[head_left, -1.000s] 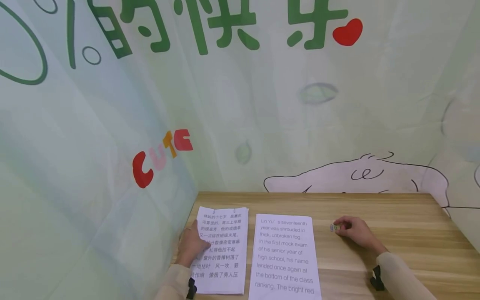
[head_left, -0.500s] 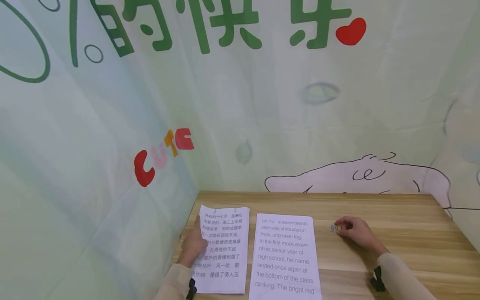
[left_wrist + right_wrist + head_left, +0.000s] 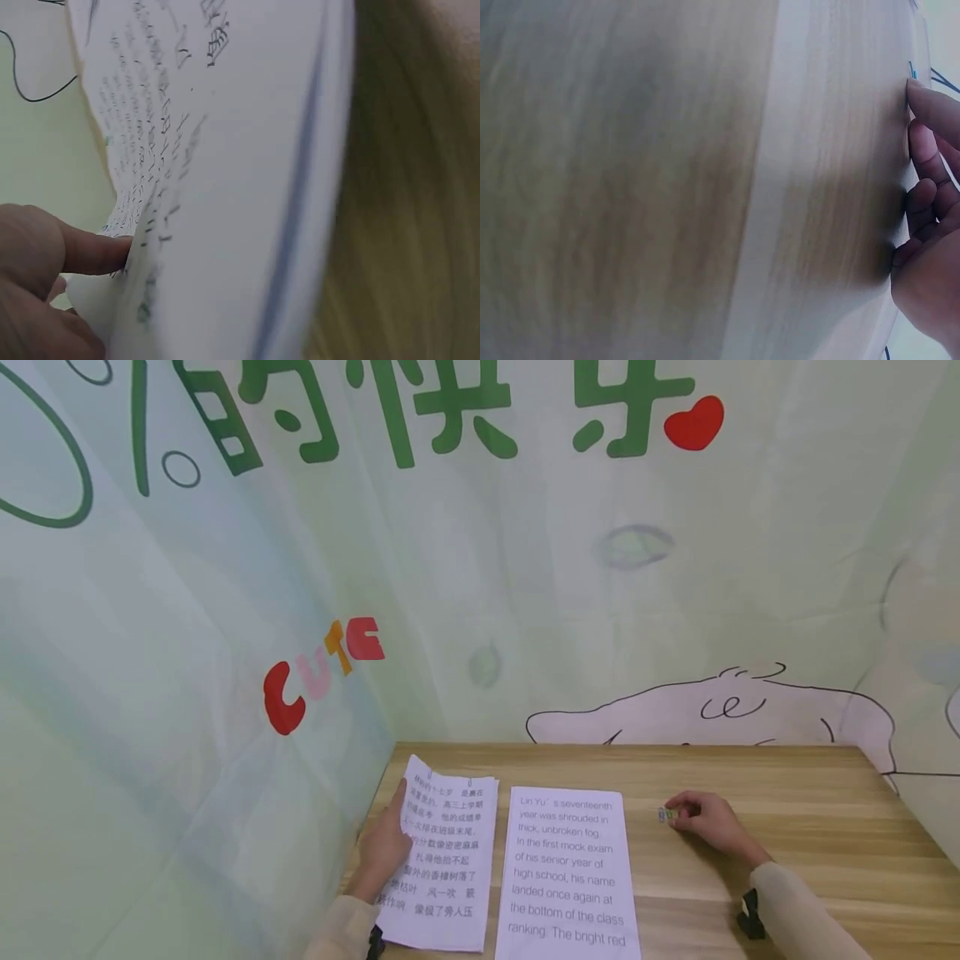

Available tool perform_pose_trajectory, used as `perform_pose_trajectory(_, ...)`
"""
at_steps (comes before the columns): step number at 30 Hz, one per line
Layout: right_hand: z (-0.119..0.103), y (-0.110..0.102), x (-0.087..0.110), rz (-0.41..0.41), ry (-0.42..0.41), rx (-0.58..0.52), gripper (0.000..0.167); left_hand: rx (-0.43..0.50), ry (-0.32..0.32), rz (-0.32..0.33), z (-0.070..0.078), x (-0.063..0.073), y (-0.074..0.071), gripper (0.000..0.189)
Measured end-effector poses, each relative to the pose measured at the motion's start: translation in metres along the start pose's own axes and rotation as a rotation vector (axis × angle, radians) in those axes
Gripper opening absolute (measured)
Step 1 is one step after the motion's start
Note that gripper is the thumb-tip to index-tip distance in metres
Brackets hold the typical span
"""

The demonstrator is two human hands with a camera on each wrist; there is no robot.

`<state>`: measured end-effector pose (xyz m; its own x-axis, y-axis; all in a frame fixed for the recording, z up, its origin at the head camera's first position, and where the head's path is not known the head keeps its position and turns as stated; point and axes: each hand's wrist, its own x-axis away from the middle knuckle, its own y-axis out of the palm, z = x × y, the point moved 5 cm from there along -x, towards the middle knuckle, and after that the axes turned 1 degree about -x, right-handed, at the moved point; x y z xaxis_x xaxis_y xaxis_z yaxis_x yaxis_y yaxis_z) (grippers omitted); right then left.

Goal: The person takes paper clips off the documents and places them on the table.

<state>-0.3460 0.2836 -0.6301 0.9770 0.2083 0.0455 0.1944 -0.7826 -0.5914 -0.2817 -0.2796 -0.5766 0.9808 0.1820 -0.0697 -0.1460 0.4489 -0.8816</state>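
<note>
At the left of the table lies a stack of printed paper (image 3: 446,860) with Chinese text, two paper clips (image 3: 469,782) at its top edge. My left hand (image 3: 382,847) grips its left edge, thumb over the top sheet, and the upper left corner is lifted and bent. The left wrist view shows the thumb (image 3: 94,251) pressing the curved sheets (image 3: 240,172). On the right, my right hand (image 3: 708,822) rests on the table with curled fingers, thumb and forefinger at small coloured paper clips (image 3: 662,815); I cannot tell whether they pinch one.
A second paper stack (image 3: 566,868), printed in English, lies in the middle of the wooden table (image 3: 585,768). Printed fabric (image 3: 480,593) hangs behind the table and along its left side.
The left hand's fingers have gone round the left edge of the Chinese stack, and its upper left corner has risen and bent. The right hand stays by the small paper clips.
</note>
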Motion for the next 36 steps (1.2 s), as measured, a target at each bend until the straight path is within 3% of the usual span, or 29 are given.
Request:
perform_pose_trajectory(7, 0.000, 0.000, 0.001, 0.008, 0.014, 0.005, 0.025, 0.003, 0.027, 0.023, 0.007, 0.000, -0.017, 0.094)
perform_pose_trajectory(16, -0.002, -0.002, -0.001, 0.006, 0.003, 0.013, 0.027, 0.013, 0.083, 0.125, 0.020, 0.003, -0.049, 0.098)
perform_pose_trajectory(25, -0.003, -0.002, -0.001, -0.001, 0.006, -0.008, 0.026, 0.098, 0.085, 0.147, 0.038, 0.009, -0.059, 0.099)
perform_pose_trajectory(32, -0.001, 0.000, -0.001, 0.006, 0.011, 0.002, 0.026, 0.347, 0.115, 0.163, 0.055, 0.015, -0.060, 0.101)
perform_pose_trajectory(36, -0.003, -0.001, -0.001, 0.012, 0.009, -0.004, 0.026, 0.494, 0.144, 0.126, 0.071, 0.023, -0.046, 0.101)
